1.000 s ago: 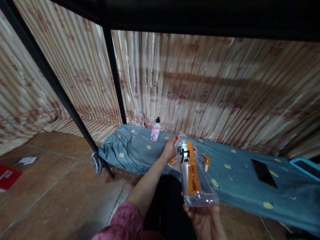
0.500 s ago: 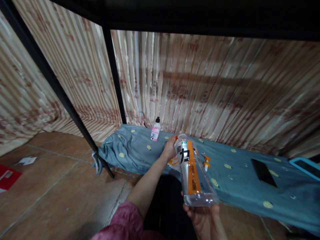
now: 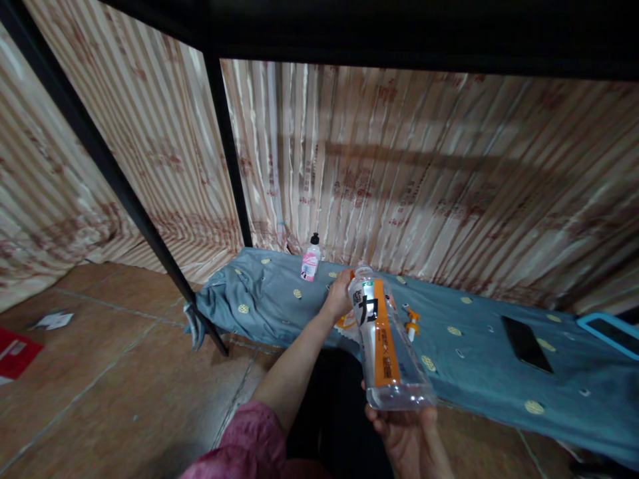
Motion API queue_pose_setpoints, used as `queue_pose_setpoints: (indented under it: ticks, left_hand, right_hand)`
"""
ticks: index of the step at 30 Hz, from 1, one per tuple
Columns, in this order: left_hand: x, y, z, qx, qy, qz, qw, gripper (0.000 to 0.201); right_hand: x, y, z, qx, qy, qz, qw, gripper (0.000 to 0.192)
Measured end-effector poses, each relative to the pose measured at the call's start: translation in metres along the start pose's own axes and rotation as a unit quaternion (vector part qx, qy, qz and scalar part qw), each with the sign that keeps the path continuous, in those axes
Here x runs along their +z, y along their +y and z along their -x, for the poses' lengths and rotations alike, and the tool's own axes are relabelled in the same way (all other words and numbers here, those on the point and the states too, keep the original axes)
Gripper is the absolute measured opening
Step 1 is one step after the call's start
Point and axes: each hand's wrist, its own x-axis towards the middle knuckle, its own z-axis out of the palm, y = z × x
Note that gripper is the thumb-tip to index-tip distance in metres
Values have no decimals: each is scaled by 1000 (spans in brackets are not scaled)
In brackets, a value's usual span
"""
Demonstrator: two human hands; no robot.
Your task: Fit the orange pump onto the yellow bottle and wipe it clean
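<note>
A clear plastic bottle (image 3: pixel 382 346) with an orange and silver label is tilted, its base toward me and its neck pointing away. My right hand (image 3: pixel 407 432) holds it from below at the base. Beside the bottle's neck is my left hand (image 3: pixel 340 294), its fingers curled and partly hidden behind the bottle. A bit of orange shows at those fingertips; I cannot make out what it is. Beyond the bottle, an orange pump head (image 3: pixel 412 324) rests on the blue-grey cloth (image 3: pixel 279 309). Something orange and clear (image 3: pixel 347 322) lies partly hidden under my left wrist.
A small pink-labelled bottle with a black cap (image 3: pixel 310 259) stands at the back of the cloth. To the right lie a black phone (image 3: pixel 526 344) and a blue-framed object (image 3: pixel 606 332). Black posts (image 3: pixel 232 153) and a striped curtain (image 3: pixel 359 166) surround the area. A red item (image 3: pixel 17 352) is on the tiled floor.
The bottle has turned very slightly in my right hand, its label showing a little more to the front. Both hands stay almost where they were.
</note>
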Motion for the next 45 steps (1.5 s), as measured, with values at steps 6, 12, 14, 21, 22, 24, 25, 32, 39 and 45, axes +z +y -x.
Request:
queue_pose_setpoints:
  ticks: [6,12,14,21,22,24,25,32,39,45]
  left_hand:
    - [2,-3,0,-3,4,-2,1000,39]
    - [2,-2,0,-9,4,13,1000,37]
    - [1,-1,0,-7,4,12,1000,37]
    - [-2,2,0,-14,-3,8,1000,36]
    - [-2,2,1,-14,-2,10,1000,36]
    - [-2,3,1,-13,0,9,1000,36]
    - [-2,3,1,-13,0,8,1000,36]
    - [0,1,1,-12,1,4,1000,36]
    - [3,-4,1,0,9,-3,1000,40]
    - [1,-1,1,-7,1,0,1000,39]
  right_hand:
    - [0,0,0,-1,-1,-1,1000,47]
    - [0,-1,1,-2,-2,-5,1000,46]
    - [1,-1,0,-3,-1,-5,1000,47]
    - [2,-2,1,0,0,4,1000,46]
    - [2,-2,1,0,0,3,1000,47]
    - [2,-2,1,1,1,1,1000,47]
    - [2,-2,1,1,1,0,1000,47]
    - [2,-1,0,6,6,-1,1000,50]
    - [5,-3,2,7,7,-2,1000,50]
    - [3,-2,2,3,1,-6,1000,47]
